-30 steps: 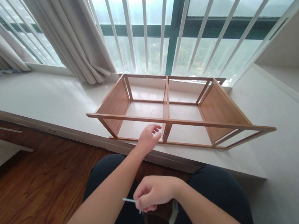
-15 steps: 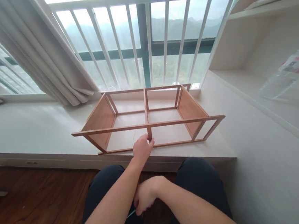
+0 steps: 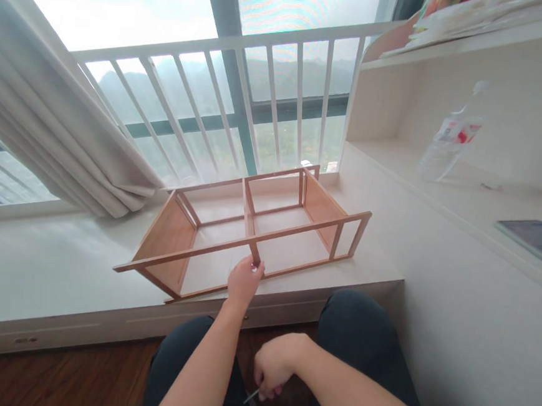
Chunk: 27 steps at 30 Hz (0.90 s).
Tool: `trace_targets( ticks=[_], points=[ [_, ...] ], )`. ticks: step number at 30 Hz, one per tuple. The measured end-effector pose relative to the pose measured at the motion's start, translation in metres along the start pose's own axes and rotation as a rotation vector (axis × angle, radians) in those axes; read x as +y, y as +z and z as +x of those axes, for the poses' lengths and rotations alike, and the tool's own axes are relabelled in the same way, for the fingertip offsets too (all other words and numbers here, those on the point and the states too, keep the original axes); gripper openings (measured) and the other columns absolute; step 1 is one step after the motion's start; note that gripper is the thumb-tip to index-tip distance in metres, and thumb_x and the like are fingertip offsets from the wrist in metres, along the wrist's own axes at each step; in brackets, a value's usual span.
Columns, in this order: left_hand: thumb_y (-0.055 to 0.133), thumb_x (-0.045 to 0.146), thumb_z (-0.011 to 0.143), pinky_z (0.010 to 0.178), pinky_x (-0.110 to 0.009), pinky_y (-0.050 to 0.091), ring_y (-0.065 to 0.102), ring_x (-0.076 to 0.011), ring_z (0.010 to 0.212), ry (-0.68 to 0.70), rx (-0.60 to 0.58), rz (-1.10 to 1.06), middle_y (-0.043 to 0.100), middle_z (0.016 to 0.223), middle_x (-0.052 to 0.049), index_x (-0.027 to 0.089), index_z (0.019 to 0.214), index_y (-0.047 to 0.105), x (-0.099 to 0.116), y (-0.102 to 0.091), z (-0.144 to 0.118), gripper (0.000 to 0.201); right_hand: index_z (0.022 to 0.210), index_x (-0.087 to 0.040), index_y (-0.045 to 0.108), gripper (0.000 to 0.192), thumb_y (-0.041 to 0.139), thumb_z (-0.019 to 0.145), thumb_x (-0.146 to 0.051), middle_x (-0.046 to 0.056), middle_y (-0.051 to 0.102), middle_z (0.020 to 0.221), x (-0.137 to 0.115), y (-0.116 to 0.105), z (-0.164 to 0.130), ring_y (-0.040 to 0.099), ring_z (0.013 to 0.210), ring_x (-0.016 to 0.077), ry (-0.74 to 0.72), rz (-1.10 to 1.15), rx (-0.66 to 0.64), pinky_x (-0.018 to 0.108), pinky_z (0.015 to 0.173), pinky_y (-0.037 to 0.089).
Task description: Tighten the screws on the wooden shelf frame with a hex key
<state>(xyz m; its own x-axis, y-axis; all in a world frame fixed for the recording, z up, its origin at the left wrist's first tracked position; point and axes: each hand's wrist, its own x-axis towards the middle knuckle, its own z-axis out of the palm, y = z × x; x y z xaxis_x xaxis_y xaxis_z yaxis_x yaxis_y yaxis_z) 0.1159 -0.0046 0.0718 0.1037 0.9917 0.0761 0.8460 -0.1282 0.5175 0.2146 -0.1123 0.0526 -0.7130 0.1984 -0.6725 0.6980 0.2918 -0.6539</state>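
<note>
The frame (image 3: pixel 245 226) is a long, open rack of light brown wood, lying on its side on the white ledge (image 3: pixel 60 261) just ahead of the left hand (image 3: pixel 243 280). Thin rails run its length, a middle post and cross rail split it into two bays, and solid panels close both ends. The left grip is closed on the middle post where it meets the near rail, thumb and fingers wrapped round the wood. The right hand (image 3: pixel 275 366) sits low, nearer the body than the left and above the lap, its grip pinched shut on a thin tool (image 3: pixel 251 396), of which only a short end shows below the fingers.

The ledge is pale and smooth and runs under a window (image 3: pixel 172 32) with white bars (image 3: pixel 270 96); hills show hazily beyond the glass. A grey curtain (image 3: pixel 46 129) hangs far to the left of the hands. To the right, a white shelf (image 3: pixel 463 199) holds a plastic bottle (image 3: pixel 449 145) and a dark tablet (image 3: pixel 538 239). Below the ledge lies a wooden floor (image 3: pixel 50 379).
</note>
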Motion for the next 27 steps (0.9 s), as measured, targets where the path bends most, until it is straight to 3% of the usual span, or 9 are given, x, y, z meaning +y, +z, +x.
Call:
trace_targets(
  ticks=[5, 9, 11, 15, 19, 22, 27],
  points=[
    [0.053, 0.040, 0.097, 0.078, -0.030, 0.045, 0.072, -0.0243, 0.099, -0.022, 0.008, 0.001, 0.079, 0.101, -0.006, 0.026, 0.099, 0.072, -0.007, -0.007, 0.001, 0.024, 0.069, -0.021, 0.069, 0.021, 0.070, 0.086, -0.032, -0.003, 0.071, 0.066, -0.006, 0.014, -0.017, 0.073, 0.073, 0.0182, 0.046, -0.119, 0.140, 0.027, 0.060, 0.046],
    [0.053, 0.042, 0.096, 0.079, -0.031, 0.046, 0.073, -0.0260, 0.103, -0.038, 0.022, 0.000, 0.080, 0.102, -0.006, 0.027, 0.097, 0.072, -0.020, -0.013, 0.001, 0.024, 0.096, -0.022, 0.081, 0.028, 0.065, 0.085, -0.041, 0.010, 0.081, 0.098, -0.014, 0.028, -0.045, 0.077, 0.093, 0.0315, 0.116, -0.224, 0.310, 0.035, 0.061, 0.047],
    [0.053, 0.043, 0.096, 0.079, -0.031, 0.046, 0.073, -0.0267, 0.104, -0.037, 0.028, -0.002, 0.080, 0.099, -0.006, 0.027, 0.100, 0.072, -0.027, -0.015, 0.000, 0.025, 0.103, -0.022, 0.083, 0.035, 0.063, 0.084, -0.043, 0.014, 0.081, 0.102, -0.017, 0.033, -0.061, 0.077, 0.093, 0.0343, 0.153, -0.280, 0.383, 0.036, 0.061, 0.048],
    [0.051, 0.046, 0.097, 0.083, -0.031, 0.048, 0.074, -0.0258, 0.106, -0.014, 0.023, -0.019, 0.080, 0.098, -0.006, 0.028, 0.106, 0.071, -0.037, -0.016, -0.002, 0.028, 0.100, -0.019, 0.085, 0.037, 0.061, 0.084, -0.043, 0.017, 0.081, 0.095, -0.021, 0.041, -0.088, 0.078, 0.082, 0.0340, 0.201, -0.336, 0.469, 0.036, 0.058, 0.048],
    [0.052, 0.050, 0.095, 0.090, -0.031, 0.050, 0.073, -0.0243, 0.108, 0.014, -0.002, -0.039, 0.079, 0.112, -0.008, 0.025, 0.111, 0.069, -0.048, -0.018, -0.009, 0.034, 0.092, -0.019, 0.085, 0.031, 0.060, 0.083, -0.036, 0.014, 0.081, 0.087, -0.012, 0.058, -0.107, 0.077, 0.075, 0.0303, 0.219, -0.303, 0.601, 0.034, 0.057, 0.043],
    [0.047, 0.049, 0.096, 0.091, -0.032, 0.051, 0.073, -0.0242, 0.105, 0.020, -0.026, -0.036, 0.079, 0.114, -0.010, 0.021, 0.110, 0.071, -0.057, -0.026, -0.021, 0.039, 0.085, -0.020, 0.083, 0.028, 0.058, 0.084, -0.032, 0.011, 0.081, 0.085, 0.006, 0.082, -0.124, 0.074, 0.072, 0.0268, 0.258, -0.217, 0.780, 0.033, 0.060, 0.041],
    [0.044, 0.049, 0.093, 0.088, -0.035, 0.051, 0.073, -0.0276, 0.098, 0.016, -0.071, 0.005, 0.081, 0.100, -0.011, 0.020, 0.087, 0.075, -0.074, -0.052, -0.054, 0.043, 0.072, -0.020, 0.067, 0.025, 0.053, 0.091, -0.026, 0.006, 0.076, 0.083, 0.039, 0.131, -0.164, 0.068, 0.077, 0.0218, 0.366, -0.015, 1.044, 0.033, 0.069, 0.041]
  ],
)
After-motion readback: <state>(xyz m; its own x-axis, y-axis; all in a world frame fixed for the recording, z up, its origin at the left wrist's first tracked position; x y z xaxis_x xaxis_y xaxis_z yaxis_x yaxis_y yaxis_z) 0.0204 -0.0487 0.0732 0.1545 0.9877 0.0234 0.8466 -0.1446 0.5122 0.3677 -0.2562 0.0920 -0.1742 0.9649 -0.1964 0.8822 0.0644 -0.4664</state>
